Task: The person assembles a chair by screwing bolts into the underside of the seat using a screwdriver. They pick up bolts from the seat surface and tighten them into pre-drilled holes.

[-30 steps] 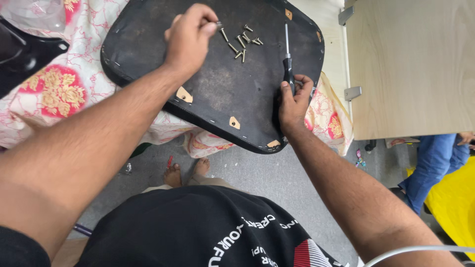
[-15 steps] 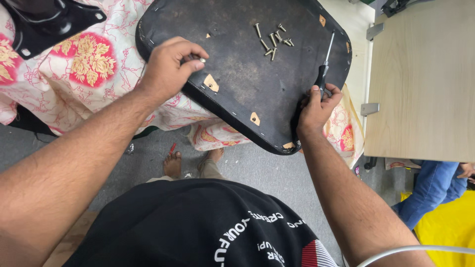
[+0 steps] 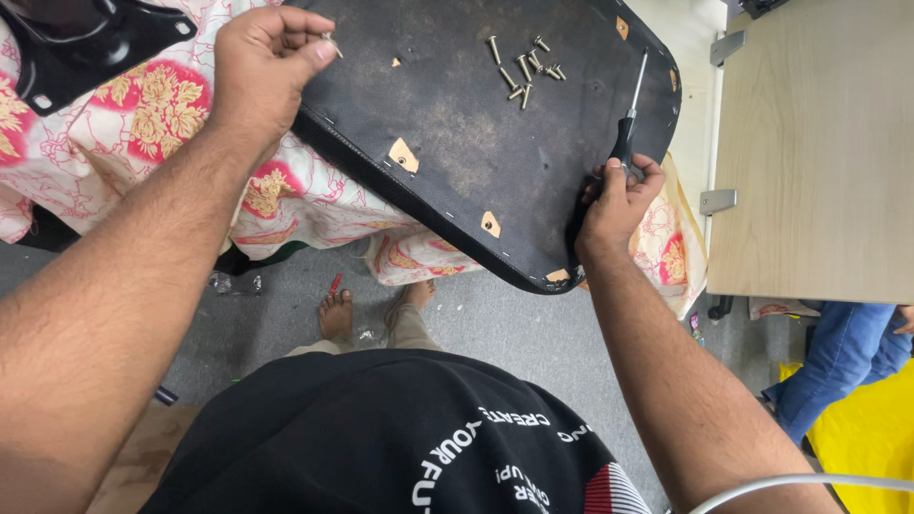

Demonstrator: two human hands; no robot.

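Floral cloth, fingers pinching screw

Approx 8 screws, 1 screwdriver, 1 blk seat panel, 2 hands.

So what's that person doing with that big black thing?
A person stands over a black seat panel lying upside down on a flowered cloth. Their left hand pinches one small screw between the fingers above the panel's edge. Their right hand grips a screwdriver resting on the panel. A little pile of loose screws sits on the panel. A black metal bracket lies on the cloth nearby.
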